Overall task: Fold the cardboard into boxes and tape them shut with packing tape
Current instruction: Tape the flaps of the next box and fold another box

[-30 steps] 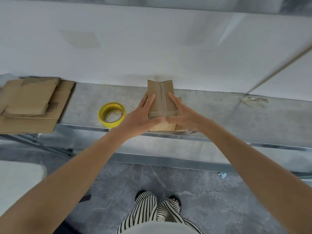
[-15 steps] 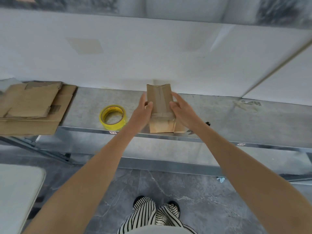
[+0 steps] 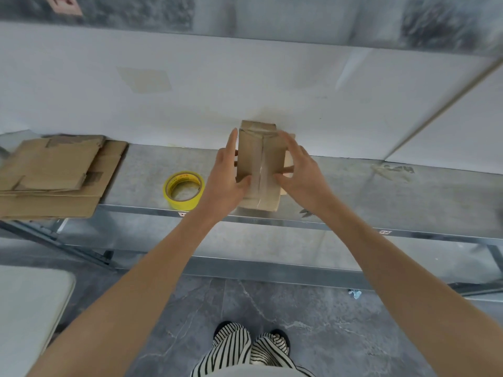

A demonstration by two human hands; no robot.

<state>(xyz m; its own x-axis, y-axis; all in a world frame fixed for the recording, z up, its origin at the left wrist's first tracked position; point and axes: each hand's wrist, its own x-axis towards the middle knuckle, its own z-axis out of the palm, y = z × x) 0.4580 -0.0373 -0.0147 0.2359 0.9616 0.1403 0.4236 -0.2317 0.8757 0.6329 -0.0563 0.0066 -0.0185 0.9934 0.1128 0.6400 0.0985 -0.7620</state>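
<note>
While both hands clasp taped box (image 3: 258, 164), yellow tape roll (image 3: 183, 190) print seemingly illegible

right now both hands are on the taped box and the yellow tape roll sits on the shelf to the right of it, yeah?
Not quite. The head view shows the yellow tape roll on the shelf to the left of the box, not the right. The left hand and the right hand are both on the taped box.

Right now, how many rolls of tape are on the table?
1. The yellow tape roll lies flat near the table's front edge, just left of the left hand. The stacked flat cardboard could hide others.
</note>
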